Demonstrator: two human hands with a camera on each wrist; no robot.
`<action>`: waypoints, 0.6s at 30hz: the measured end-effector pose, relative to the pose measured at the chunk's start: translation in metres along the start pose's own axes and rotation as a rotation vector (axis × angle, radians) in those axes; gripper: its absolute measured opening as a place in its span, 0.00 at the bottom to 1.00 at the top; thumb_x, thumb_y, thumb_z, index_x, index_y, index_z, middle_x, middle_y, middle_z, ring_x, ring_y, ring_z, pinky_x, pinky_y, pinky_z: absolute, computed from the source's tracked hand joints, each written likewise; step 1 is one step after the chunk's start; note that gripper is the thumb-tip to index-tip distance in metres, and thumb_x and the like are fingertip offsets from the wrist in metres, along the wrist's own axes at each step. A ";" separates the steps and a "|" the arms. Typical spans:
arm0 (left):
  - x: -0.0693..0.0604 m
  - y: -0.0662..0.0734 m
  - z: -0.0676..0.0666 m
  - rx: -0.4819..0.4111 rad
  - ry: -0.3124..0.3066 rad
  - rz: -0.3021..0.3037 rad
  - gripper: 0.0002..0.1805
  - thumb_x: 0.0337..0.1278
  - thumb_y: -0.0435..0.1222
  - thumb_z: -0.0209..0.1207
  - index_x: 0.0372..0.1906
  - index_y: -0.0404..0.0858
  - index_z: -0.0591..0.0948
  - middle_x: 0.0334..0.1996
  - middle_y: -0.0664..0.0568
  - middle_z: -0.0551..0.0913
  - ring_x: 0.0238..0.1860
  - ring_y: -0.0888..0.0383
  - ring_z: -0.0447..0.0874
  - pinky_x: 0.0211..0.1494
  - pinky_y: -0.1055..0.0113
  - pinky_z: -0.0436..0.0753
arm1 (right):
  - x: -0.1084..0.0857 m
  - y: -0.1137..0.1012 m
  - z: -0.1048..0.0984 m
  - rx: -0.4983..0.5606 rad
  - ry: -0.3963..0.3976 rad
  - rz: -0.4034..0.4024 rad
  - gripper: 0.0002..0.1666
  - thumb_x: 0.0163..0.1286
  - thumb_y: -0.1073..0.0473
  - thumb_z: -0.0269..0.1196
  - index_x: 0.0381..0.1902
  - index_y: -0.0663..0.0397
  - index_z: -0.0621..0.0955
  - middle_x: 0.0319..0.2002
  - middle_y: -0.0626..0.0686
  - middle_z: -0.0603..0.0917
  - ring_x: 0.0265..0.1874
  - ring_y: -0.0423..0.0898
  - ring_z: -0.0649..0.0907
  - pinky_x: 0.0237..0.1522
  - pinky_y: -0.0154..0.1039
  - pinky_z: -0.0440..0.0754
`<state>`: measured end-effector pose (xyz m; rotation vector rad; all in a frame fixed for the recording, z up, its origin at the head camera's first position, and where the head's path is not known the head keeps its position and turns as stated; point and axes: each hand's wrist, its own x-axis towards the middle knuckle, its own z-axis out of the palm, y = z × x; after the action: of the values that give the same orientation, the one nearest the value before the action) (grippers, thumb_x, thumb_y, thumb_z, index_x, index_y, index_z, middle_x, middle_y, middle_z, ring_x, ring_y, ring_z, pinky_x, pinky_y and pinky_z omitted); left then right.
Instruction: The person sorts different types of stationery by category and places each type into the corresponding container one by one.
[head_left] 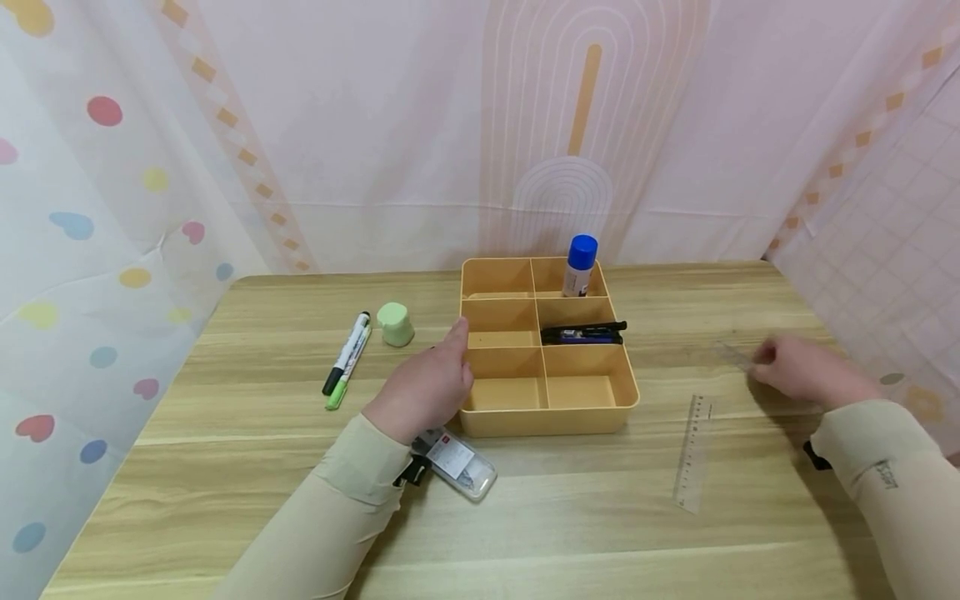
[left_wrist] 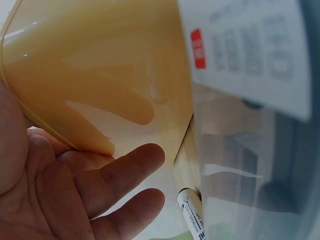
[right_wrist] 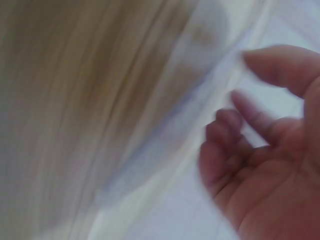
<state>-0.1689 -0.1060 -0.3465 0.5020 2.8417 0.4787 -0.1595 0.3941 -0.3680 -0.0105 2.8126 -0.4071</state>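
A tan compartment box (head_left: 551, 421) stands in the middle of the table. At its left wall is my left hand (head_left: 423, 387), its fingers extended and touching the wall near the rim; two fingers (left_wrist: 125, 175) reach out straight below it in the left wrist view. On the right, my right hand (head_left: 802, 371) pinches a clear plastic piece (head_left: 735, 357) just above the table. That piece has a long straight edge, but blur in the right wrist view hides its kind. Between box and right hand lies a clear ruler (head_left: 692, 454).
A glue stick (head_left: 579, 271) stands in the back right compartment; dark pens (head_left: 581, 335) lie in the middle right one. Left of the box are a white marker (head_left: 348, 346), a green marker (head_left: 351, 367) and a green lump-shaped item (head_left: 395, 325). A clear case (head_left: 461, 467) lies near my left wrist.
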 end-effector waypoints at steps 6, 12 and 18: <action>0.000 0.001 0.001 -0.016 -0.003 -0.006 0.38 0.81 0.41 0.41 0.86 0.35 0.45 0.85 0.46 0.53 0.39 0.50 0.81 0.51 0.55 0.85 | 0.022 -0.018 0.004 0.043 0.050 -0.004 0.34 0.77 0.47 0.62 0.61 0.77 0.78 0.59 0.76 0.81 0.56 0.73 0.81 0.58 0.69 0.77; 0.001 0.000 0.000 -0.022 -0.014 -0.014 0.38 0.81 0.42 0.41 0.86 0.35 0.44 0.85 0.46 0.53 0.37 0.51 0.81 0.48 0.56 0.84 | 0.043 -0.032 -0.005 0.066 -0.019 0.010 0.19 0.74 0.55 0.64 0.27 0.63 0.80 0.23 0.57 0.81 0.26 0.51 0.79 0.39 0.49 0.79; 0.002 0.000 -0.002 -0.018 -0.017 -0.015 0.38 0.81 0.42 0.41 0.86 0.36 0.44 0.85 0.47 0.52 0.33 0.51 0.80 0.45 0.57 0.83 | 0.051 -0.034 -0.013 0.055 -0.120 -0.026 0.28 0.73 0.57 0.63 0.13 0.42 0.65 0.13 0.41 0.63 0.16 0.39 0.65 0.29 0.39 0.66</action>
<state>-0.1711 -0.1056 -0.3454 0.4791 2.8198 0.4947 -0.2132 0.3630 -0.3616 -0.0579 2.6846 -0.4738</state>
